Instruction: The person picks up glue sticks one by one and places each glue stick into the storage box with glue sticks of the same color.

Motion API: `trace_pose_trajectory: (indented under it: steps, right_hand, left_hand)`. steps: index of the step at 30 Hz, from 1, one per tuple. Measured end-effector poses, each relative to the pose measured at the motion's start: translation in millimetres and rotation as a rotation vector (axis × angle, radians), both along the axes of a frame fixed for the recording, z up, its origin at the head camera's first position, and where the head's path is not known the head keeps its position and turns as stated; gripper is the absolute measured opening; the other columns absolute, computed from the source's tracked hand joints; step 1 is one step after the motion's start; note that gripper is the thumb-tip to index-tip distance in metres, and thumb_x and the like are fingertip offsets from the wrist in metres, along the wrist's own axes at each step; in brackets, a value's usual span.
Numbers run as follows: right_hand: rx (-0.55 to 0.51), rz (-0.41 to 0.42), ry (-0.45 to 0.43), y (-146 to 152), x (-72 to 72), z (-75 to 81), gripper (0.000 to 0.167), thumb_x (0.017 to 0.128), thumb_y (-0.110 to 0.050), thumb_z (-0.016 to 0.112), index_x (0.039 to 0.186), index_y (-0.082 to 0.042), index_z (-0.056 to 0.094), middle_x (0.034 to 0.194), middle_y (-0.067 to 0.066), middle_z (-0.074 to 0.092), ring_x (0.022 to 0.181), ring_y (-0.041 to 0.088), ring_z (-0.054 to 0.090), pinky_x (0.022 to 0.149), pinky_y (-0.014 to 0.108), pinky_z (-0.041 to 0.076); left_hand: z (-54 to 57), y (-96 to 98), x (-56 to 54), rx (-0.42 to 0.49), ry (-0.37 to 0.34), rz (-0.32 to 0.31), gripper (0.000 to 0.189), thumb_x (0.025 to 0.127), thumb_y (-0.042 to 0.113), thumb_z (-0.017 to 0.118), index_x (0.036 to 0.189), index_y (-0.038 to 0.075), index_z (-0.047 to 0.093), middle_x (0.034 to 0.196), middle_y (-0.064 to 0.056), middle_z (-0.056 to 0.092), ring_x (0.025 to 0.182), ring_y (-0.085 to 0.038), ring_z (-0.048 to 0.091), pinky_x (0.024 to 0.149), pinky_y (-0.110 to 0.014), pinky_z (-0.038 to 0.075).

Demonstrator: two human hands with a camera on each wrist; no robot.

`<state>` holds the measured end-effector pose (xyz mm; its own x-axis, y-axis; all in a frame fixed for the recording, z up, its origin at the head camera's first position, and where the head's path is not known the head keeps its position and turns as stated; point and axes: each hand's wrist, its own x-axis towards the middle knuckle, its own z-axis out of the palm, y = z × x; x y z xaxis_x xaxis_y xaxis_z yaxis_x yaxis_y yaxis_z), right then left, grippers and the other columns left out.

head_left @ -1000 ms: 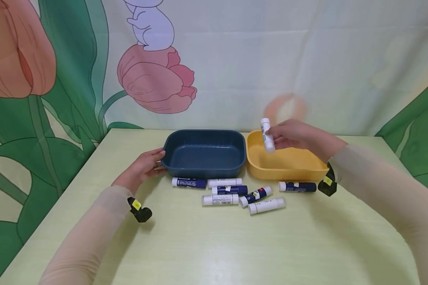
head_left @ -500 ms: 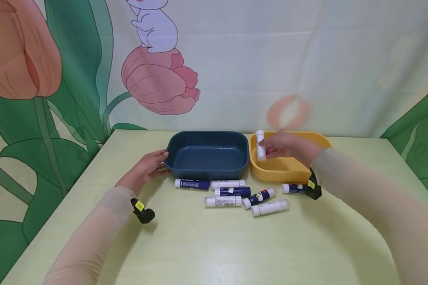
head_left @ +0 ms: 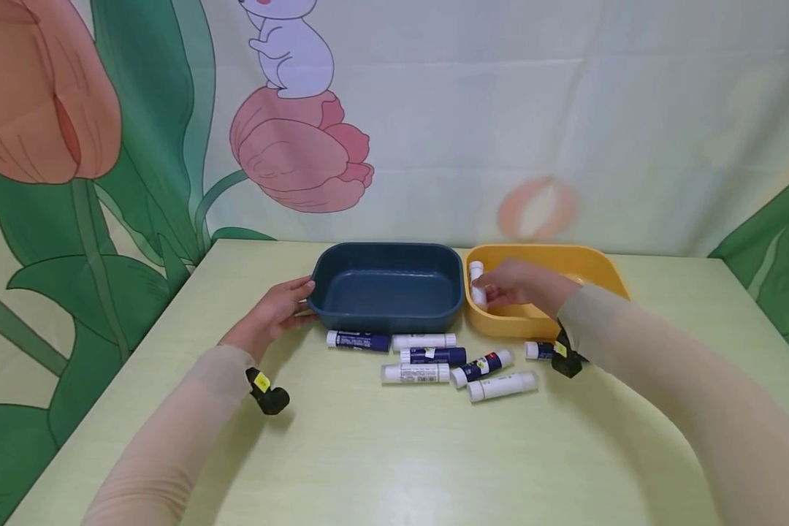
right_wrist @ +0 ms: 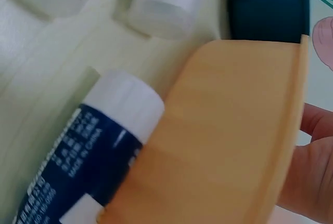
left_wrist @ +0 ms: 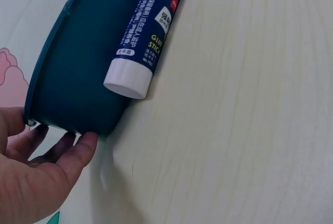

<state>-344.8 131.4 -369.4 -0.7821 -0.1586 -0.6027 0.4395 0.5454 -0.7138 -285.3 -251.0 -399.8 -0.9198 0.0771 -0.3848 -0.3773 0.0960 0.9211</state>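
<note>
My right hand [head_left: 511, 280] holds a white glue stick [head_left: 476, 272] upright, lowered inside the left end of the yellow bin [head_left: 522, 327]. In the right wrist view the bin wall hides the glue stick, and only part of the hand [right_wrist: 313, 174] shows. My left hand [head_left: 275, 310] grips the left end of the dark blue bin [head_left: 388, 321], thumb at the rim and fingers against the outer wall, as the left wrist view also shows. A navy glue stick [left_wrist: 148, 31] lies along that bin's front wall.
Several more glue sticks lie before the bins, among them a white one [head_left: 416, 374], a slanted navy one [head_left: 482, 367] and another white one [head_left: 502, 386]. A navy glue stick [right_wrist: 99, 141] lies before the yellow bin. Behind the table hangs a printed cloth [head_left: 434, 146].
My right hand has moved down and slightly left, bringing the white glue stick from above the yellow bin to inside it. My left hand keeps its hold on the blue bin.
</note>
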Motion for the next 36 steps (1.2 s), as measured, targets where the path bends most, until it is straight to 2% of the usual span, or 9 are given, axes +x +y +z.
trace_pose_trajectory:
  steps: [5,19,24,31,33,36]
  right_hand:
    - [0.016,-0.015,-0.002,0,-0.5,-6.5,0.047,0.104,-0.021,0.06,0.139,0.007,0.047,0.099,0.01,0.052,0.08,0.016,0.056,0.068,0.015,0.056]
    - [0.074,0.014,0.027,1,1.0,-20.3,0.046,0.102,-0.021,0.064,0.136,0.009,0.054,0.097,0.009,0.054,0.086,0.019,0.055,0.067,0.015,0.053]
    - [0.133,0.052,0.068,1,0.3,-19.5,0.044,0.101,-0.021,0.067,0.133,0.008,0.059,0.093,0.008,0.057,0.083,0.018,0.058,0.068,0.015,0.053]
    - [0.155,0.069,0.09,-1,2.2,-11.8,0.035,0.103,-0.028,0.062,0.115,0.006,0.061,0.083,0.005,0.057,0.07,0.014,0.06,0.065,0.016,0.055]
    - [0.154,0.07,0.082,-1,2.4,-10.3,0.038,0.105,-0.031,0.059,0.116,0.005,0.059,0.087,0.006,0.057,0.071,0.014,0.06,0.066,0.016,0.056]
    - [0.162,0.086,0.078,0,3.3,-8.6,0.044,0.107,-0.034,0.056,0.127,0.006,0.057,0.096,0.01,0.06,0.076,0.015,0.062,0.068,0.016,0.057]
  left_hand:
    - [-0.2,2.8,0.5,-0.025,0.002,0.015,0.055,0.113,0.025,0.034,0.164,0.011,0.021,0.167,-0.019,0.03,0.137,-0.025,0.05,0.122,-0.047,0.039]
    - [-5.2,5.3,-2.3,-0.033,-0.009,0.019,0.054,0.113,0.026,0.034,0.164,0.011,0.022,0.168,-0.019,0.03,0.147,-0.033,0.041,0.122,-0.048,0.038]
    - [-5.2,5.3,-2.4,-0.022,-0.004,0.027,0.054,0.113,0.025,0.034,0.164,0.011,0.021,0.168,-0.019,0.029,0.149,-0.033,0.04,0.122,-0.049,0.038]
    - [-2.1,4.8,-1.9,-0.017,0.016,0.022,0.055,0.113,0.024,0.033,0.164,0.01,0.02,0.168,-0.02,0.028,0.149,-0.034,0.038,0.122,-0.05,0.038]
    - [-1.5,4.7,-1.7,-0.014,0.016,0.022,0.055,0.113,0.024,0.033,0.164,0.009,0.02,0.168,-0.021,0.027,0.15,-0.034,0.038,0.123,-0.05,0.037]
    - [-1.4,4.5,-1.4,-0.012,0.013,0.022,0.055,0.113,0.024,0.033,0.164,0.009,0.019,0.169,-0.02,0.027,0.152,-0.035,0.036,0.123,-0.05,0.036]
